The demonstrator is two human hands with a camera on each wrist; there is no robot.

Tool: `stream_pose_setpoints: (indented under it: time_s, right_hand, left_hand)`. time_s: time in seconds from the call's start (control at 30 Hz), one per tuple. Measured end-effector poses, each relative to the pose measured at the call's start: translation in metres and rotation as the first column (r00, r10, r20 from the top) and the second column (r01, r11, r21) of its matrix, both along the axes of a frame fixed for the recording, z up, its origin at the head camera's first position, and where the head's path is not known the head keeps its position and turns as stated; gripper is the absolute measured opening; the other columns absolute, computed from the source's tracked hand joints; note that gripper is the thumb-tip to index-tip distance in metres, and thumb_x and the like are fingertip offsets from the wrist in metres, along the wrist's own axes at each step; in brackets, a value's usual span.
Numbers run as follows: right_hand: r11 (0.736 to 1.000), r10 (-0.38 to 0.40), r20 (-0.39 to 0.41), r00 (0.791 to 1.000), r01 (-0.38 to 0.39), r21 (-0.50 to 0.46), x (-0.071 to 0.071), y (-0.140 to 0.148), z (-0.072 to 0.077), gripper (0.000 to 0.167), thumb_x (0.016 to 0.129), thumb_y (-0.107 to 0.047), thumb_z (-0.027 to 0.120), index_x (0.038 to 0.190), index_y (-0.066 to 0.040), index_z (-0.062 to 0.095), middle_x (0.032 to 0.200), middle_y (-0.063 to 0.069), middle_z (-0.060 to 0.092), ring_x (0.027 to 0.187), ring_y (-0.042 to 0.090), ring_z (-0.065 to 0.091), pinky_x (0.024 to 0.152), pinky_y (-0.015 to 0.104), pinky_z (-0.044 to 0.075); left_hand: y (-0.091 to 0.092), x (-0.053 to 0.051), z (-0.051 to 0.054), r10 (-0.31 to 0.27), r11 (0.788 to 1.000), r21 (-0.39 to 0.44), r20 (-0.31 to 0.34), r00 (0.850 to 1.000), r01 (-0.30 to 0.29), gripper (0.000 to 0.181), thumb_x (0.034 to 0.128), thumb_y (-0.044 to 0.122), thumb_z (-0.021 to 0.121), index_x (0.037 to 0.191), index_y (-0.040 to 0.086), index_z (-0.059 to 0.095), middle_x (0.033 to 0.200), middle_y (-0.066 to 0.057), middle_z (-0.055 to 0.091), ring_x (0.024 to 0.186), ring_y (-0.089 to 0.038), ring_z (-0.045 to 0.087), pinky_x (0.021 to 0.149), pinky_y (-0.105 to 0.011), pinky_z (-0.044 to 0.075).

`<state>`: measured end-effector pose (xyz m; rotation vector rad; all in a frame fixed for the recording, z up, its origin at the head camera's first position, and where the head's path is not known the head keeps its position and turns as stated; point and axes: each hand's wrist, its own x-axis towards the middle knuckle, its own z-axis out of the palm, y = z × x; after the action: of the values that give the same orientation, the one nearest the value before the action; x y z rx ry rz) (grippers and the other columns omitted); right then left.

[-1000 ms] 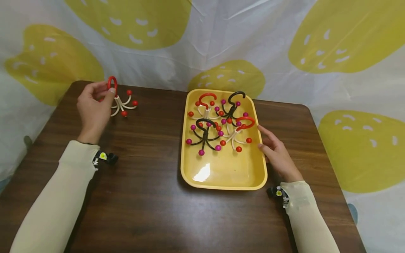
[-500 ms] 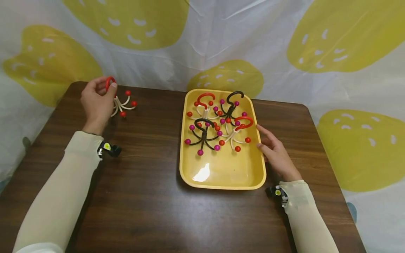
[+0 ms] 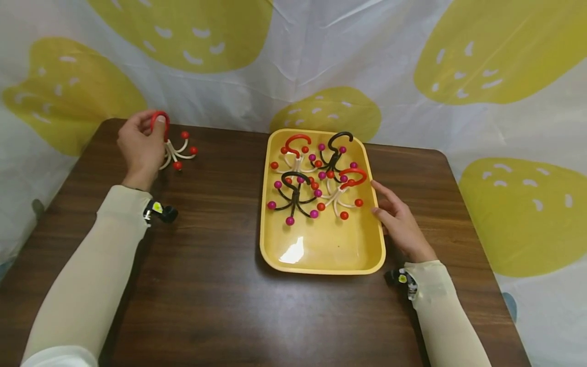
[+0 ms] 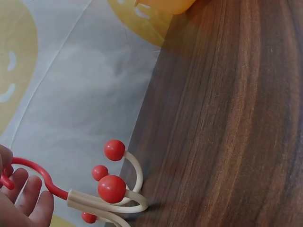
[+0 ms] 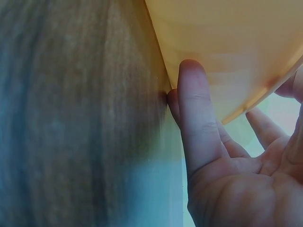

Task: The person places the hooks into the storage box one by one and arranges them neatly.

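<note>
At the table's back left, my left hand [image 3: 143,148] holds a claw hook hanger [image 3: 172,149] by its red top hook. The hanger has curved cream prongs tipped with red balls. In the left wrist view, fingers [image 4: 34,198] curl about the red hook [image 4: 35,166] and the prongs [image 4: 135,201] are low, by the table surface. My right hand [image 3: 401,224] touches the right side of a yellow tray [image 3: 323,271]; in the right wrist view its fingers [image 5: 196,104] lie fairly straight against the tray wall [image 5: 227,42]. Several more hangers, cream [image 3: 339,194] and black [image 3: 295,196], stand in the tray.
The dark wooden table [image 3: 206,295] carries the tray right of centre. Behind it hangs a white curtain [image 3: 220,102] with yellow fruit shapes, close to the table's back edge. The hangers sit in the tray's far half, side by side.
My left hand has shifted slightly to the right and away from me, adjusting its hold on the red hook. The held hanger barely moved. My right hand stays at the tray.
</note>
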<state>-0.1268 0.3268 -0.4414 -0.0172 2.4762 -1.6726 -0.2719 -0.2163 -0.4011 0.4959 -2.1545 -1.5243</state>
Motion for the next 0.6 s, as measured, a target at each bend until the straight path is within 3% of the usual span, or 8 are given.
stream_pose_setpoints:
  time_s: [0.33, 0.6]
  right_hand:
    - [1.0, -0.004, 0.008, 1.0, 0.004, -0.016, 0.0001, 0.0006, 0.0007, 0.063, 0.108, -0.013, 0.054, 0.167, -0.028, 0.034, 0.131, 0.034, 0.057, 0.085, 0.013, 0.073, 0.069, 0.031, 0.065]
    - [1.0, -0.002, 0.013, 1.0, 0.002, -0.026, -0.0007, 0.0005, 0.0006, 0.063, 0.108, -0.014, 0.054, 0.167, -0.029, 0.034, 0.132, 0.033, 0.057, 0.086, 0.013, 0.072, 0.069, 0.031, 0.065]
  left_hand:
    - [-0.0003, -0.0011, -0.0006, -0.005, 1.0, 0.02, -0.007, 1.0, 0.005, 0.027, 0.1011, 0.028, 0.072, 0.125, 0.017, 0.078, 0.115, 0.003, 0.08, 0.091, 0.004, 0.067, 0.078, -0.011, 0.052]
    - [-0.0028, -0.0011, -0.0027, -0.027, 0.998, 0.048, -0.011, 1.0, 0.028, 0.027, 0.1023, 0.027, 0.07, 0.126, 0.016, 0.077, 0.107, 0.007, 0.079, 0.09, 0.005, 0.068, 0.08, -0.011, 0.054]
